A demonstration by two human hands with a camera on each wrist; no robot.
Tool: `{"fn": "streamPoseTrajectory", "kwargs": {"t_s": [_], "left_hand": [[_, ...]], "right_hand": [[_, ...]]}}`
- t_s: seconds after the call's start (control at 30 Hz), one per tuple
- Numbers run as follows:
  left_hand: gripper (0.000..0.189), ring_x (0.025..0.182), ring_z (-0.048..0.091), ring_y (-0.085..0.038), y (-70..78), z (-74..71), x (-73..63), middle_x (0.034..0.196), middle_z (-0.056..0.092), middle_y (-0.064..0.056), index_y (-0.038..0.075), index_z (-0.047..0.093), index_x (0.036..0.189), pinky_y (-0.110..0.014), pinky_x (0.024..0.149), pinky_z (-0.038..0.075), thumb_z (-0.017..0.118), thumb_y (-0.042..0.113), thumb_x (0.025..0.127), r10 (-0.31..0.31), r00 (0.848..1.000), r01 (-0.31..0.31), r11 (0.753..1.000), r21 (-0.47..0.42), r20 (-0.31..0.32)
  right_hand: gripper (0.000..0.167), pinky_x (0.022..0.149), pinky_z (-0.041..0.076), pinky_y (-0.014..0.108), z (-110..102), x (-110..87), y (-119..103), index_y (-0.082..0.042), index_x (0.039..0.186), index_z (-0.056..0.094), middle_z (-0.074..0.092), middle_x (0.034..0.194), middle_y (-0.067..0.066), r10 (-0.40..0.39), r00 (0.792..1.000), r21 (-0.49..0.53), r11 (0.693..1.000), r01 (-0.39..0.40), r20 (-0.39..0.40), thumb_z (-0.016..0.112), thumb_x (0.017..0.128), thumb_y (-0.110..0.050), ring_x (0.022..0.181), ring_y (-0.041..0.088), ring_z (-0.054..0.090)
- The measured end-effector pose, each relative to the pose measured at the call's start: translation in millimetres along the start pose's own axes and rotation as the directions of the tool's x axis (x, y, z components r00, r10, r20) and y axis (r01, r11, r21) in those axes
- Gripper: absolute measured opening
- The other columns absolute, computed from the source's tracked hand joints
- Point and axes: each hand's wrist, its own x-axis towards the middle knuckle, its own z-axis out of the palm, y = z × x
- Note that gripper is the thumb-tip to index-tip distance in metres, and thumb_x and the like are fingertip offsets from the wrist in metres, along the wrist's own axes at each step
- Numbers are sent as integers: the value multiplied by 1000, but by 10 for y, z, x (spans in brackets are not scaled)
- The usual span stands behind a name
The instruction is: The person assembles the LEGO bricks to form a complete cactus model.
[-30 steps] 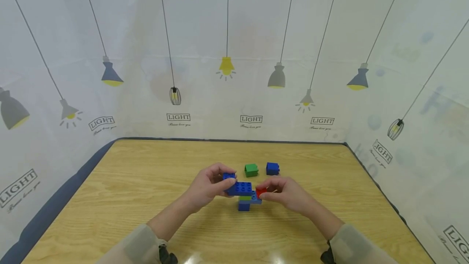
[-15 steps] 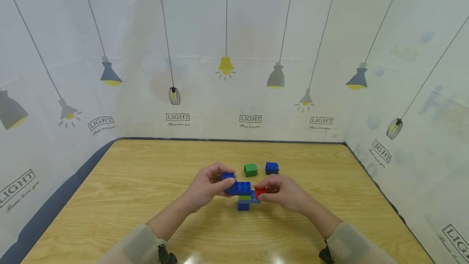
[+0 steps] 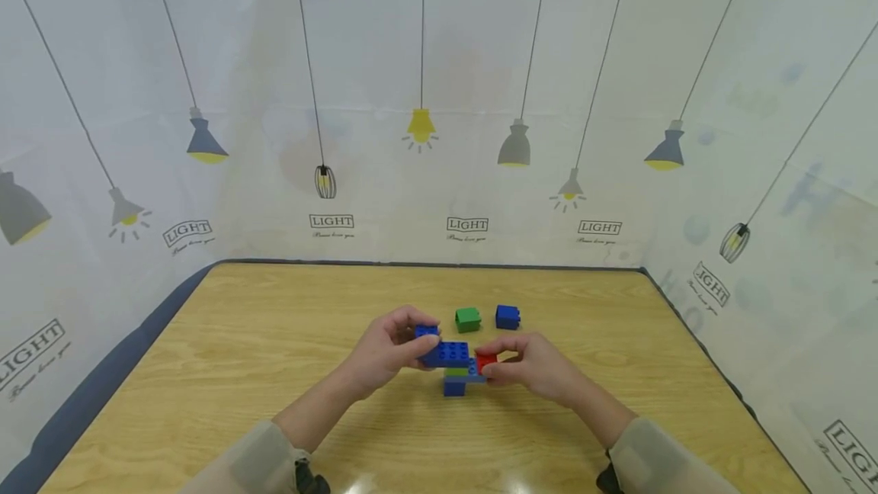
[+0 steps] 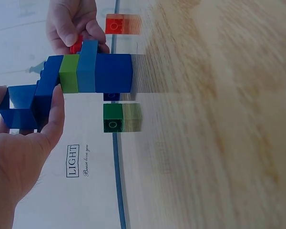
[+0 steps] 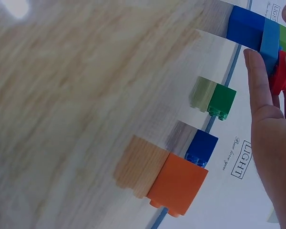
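A small tower of toy building bricks stands on the table. Its base is a blue brick (image 3: 454, 387), under a light blue piece (image 4: 87, 67) and a lime green brick (image 4: 69, 73). A longer blue brick (image 3: 453, 354) lies across the top, jutting left, with another blue brick (image 3: 427, 331) on its left end. The left hand (image 3: 379, 360) grips this left end between thumb and fingers. On the right, the right hand (image 3: 538, 373) pinches a red brick (image 3: 486, 362) at the light blue piece's jutting end. Fingers hide whether the red brick is fully seated.
Behind the tower lie a green brick (image 3: 468, 319) and a blue brick (image 3: 507, 317) on the wooden table (image 3: 288, 319). An orange brick (image 5: 177, 183) shows in the right wrist view; the right hand hides it from the head view. A lamp-printed cloth (image 3: 384, 189) surrounds the table.
Bricks and tower stay as they were, and both hands keep their hold. Only the head view has drifted slightly.
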Motion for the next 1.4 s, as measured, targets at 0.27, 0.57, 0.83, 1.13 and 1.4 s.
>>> {"fn": "streamPoseTrajectory", "kwargs": {"t_s": [0.27, 0.57, 0.83, 1.13, 1.4], "left_hand": [[34, 107, 72, -22, 6, 2, -5, 129, 69, -18, 1, 66, 136, -48, 88, 70, 72, 19, 108, 2, 1000, -2, 1000, -2, 0], [34, 107, 72, -22, 20, 0, 4, 133, 67, -25, 0, 66, 136, -47, 88, 70, 71, 19, 108, 9, 1000, -9, 1000, 13, 3], [34, 107, 71, -21, 23, 7, 2, 135, 65, -29, 0, 66, 137, -45, 86, 70, 71, 17, 108, 10, 1000, -10, 1000, 9, -1], [33, 106, 71, -22, 10, 7, 5, 130, 67, -23, 1, 67, 136, -40, 84, 70, 72, 18, 108, 6, 1000, -6, 1000, 13, -6], [33, 104, 72, -23, 13, -2, 6, 124, 69, -14, 2, 67, 135, -37, 83, 69, 72, 19, 108, 5, 1000, -5, 1000, 31, -6]], "right_hand": [[38, 98, 66, 48, 19, 21, 19, 4, 135, 73, 74, 133, 16, 11, 1000, 18, 1000, -10, -12, 80, 102, -14, 109, 24, 80], [40, 98, 67, 48, -1, 28, 39, 3, 135, 73, 76, 130, 15, 9, 1000, 30, 1000, -9, -8, 82, 101, -16, 107, 23, 80], [38, 96, 67, 47, 12, 18, 23, 3, 134, 74, 76, 130, 17, -5, 1000, 10, 1000, 5, 4, 81, 102, -16, 107, 24, 81], [39, 96, 68, 47, -9, -3, -17, 1, 138, 71, 70, 136, 18, -18, 999, -44, 999, 20, 47, 77, 105, -19, 109, 26, 79], [38, 99, 66, 48, -161, -47, -60, -3, 137, 73, 74, 135, 15, -64, 998, -185, 980, 67, 24, 74, 107, -26, 113, 28, 75]]}}
